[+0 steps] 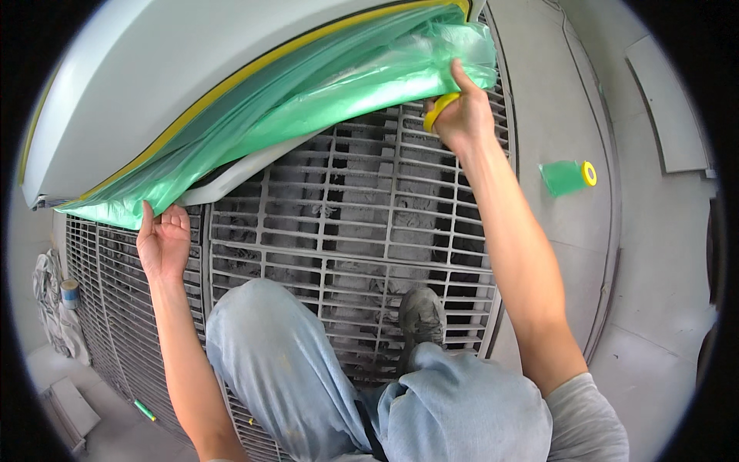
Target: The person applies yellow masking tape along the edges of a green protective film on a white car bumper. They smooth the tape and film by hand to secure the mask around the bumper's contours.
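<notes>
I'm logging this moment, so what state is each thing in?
Green film: spread, creased, along the white panel's edge.
Yellow strip: running along that curved edge.
Left hand: pinching the film's edge.
Right hand: thumb against film.
Yellow ring: held at right hand.
Green roll: lying on floor.
Blue can: lid state unclear.

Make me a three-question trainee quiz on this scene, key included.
1. Which hand holds the yellow roll?
2. True or false: the left hand touches the green film.
3. The roll on the floor, right of the metal grating, is mainly: A) blue; B) green; C) black.

Key: 1. The right hand. 2. True. 3. B.
</notes>
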`<state>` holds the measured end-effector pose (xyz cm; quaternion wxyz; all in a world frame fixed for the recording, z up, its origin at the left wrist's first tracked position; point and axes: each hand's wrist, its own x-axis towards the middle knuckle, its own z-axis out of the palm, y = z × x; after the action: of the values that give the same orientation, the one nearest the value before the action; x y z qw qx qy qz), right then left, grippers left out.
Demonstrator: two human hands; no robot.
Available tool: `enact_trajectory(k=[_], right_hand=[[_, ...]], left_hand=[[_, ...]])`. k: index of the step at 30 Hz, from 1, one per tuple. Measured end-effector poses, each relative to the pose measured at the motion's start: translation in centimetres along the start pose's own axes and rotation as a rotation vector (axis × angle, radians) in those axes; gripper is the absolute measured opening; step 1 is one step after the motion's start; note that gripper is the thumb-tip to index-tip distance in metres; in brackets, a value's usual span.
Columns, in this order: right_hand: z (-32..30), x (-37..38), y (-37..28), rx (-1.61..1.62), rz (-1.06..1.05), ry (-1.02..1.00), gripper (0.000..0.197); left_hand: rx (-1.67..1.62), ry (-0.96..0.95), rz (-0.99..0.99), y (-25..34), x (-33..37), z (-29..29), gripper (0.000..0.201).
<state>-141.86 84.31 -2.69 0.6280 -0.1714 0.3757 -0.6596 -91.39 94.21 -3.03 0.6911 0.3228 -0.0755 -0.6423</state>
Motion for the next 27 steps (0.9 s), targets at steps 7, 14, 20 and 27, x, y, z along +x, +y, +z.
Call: enact_trajectory(k=[7, 14, 20, 27], right_hand=[[-0.1, 3.0, -3.4, -0.024, -0.038, -0.145, 0.033], [-2.1, 4.3, 1.4, -0.143, -0.001, 0.168, 0.024], [-3.1, 4.7, 0.7, -0.236, -0.017, -0.049, 0.017], [-3.2, 5.5, 0.7, -0.208, -0.081, 0.133, 0.016]], left_hand=[[0.046, -0.023, 0.059, -0.5, -1.8, -0.2, 0.031], [0.035, -0.171, -0.126, -3.2, -1.2, 1.1, 0.024], [0.27, 0.042, -0.022, -5.3, -1.0, 1.7, 0.008], [0.27, 0.158, -0.02, -6.1, -1.2, 3.0, 0.01]])
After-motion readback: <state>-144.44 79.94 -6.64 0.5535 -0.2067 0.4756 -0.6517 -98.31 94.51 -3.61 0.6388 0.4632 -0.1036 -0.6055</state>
